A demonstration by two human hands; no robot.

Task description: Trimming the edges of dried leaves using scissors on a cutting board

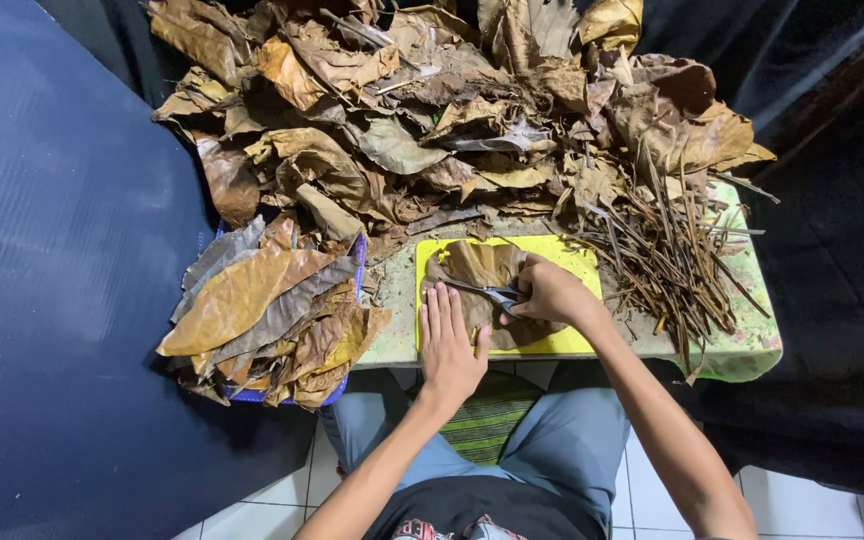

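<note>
A dry brown leaf (pixel 477 268) lies on a yellow cutting board (pixel 572 252) on a small table. My left hand (pixel 447 345) rests flat on the leaf's near part, fingers together and stretched out. My right hand (pixel 550 292) grips a pair of scissors (pixel 487 291) whose blades point left across the leaf, just beyond my left fingertips.
A big heap of dry brown leaves (pixel 422 110) covers the back of the green table (pixel 752 345). A bundle of leaf stems (pixel 667 250) lies at the right. Flattened leaves (pixel 262 310) are stacked on a blue tray at the left. Dark cloth surrounds the table.
</note>
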